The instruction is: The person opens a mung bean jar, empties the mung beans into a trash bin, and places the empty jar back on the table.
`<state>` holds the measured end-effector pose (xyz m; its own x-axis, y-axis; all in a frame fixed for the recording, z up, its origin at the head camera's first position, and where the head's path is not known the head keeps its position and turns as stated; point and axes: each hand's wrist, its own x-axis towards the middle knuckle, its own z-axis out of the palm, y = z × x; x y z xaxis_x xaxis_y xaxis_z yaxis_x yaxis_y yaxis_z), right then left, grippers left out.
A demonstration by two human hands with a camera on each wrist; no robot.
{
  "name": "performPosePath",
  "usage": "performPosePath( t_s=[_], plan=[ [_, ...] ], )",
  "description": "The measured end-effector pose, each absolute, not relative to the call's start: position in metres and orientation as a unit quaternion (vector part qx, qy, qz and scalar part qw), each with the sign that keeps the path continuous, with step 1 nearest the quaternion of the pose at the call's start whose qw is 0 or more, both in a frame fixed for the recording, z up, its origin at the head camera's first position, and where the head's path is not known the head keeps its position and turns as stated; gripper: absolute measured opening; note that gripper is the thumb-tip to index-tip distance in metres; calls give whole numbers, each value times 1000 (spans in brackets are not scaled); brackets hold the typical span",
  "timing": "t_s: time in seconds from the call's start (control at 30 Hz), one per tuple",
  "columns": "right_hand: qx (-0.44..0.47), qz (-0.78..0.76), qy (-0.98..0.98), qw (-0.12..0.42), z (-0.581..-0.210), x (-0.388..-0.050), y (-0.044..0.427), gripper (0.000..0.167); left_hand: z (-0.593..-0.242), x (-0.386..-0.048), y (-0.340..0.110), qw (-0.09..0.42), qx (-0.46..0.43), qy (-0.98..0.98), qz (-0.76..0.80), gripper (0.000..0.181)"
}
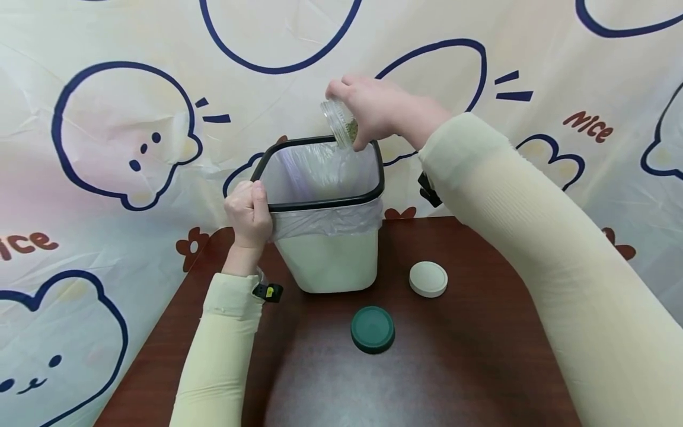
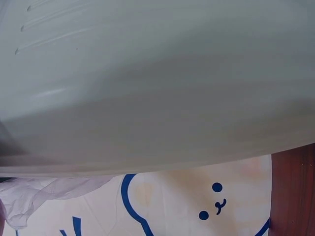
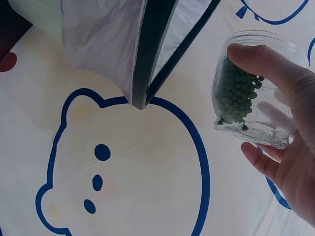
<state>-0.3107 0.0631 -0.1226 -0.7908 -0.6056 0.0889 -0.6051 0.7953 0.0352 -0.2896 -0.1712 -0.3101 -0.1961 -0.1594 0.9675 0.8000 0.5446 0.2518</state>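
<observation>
At the back of the table stands a pale waste bin (image 1: 333,261) with a black rim, lined with a thin translucent bag (image 1: 347,222). My left hand (image 1: 248,213) grips the bin's rim at its left side; the left wrist view shows mostly the bin's wall (image 2: 162,98). My right hand (image 1: 373,110) holds a clear glass jar (image 1: 336,121) above the far right part of the rim. The jar is tilted, its threaded mouth uncovered and facing left. Small round green beans (image 3: 235,96) lie heaped along one side inside it. The bin's bottom is hidden.
A green lid (image 1: 373,328) lies on the dark brown table (image 1: 331,385) in front of the bin. A white lid (image 1: 428,279) is to the right of the bin. Behind the table hangs a cloth (image 1: 277,101) printed with cartoon figures.
</observation>
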Motion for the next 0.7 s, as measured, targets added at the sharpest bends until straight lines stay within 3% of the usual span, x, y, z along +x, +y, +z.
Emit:
performPosePath(
  t_s=[0.2, 0.43, 0.7],
  plan=[
    [328, -9, -941, 87, -118, -310, 61, 89, -309, -289, -173, 584, -247, -653, -415, 46],
    [324, -27, -945, 42, -120, -310, 57, 86, -309, -288, -175, 586, -240, -653, -415, 46],
    [333, -19, -940, 76, -123, -311, 61, 87, -309, -287, -174, 582, -241, -659, -412, 46]
  ],
)
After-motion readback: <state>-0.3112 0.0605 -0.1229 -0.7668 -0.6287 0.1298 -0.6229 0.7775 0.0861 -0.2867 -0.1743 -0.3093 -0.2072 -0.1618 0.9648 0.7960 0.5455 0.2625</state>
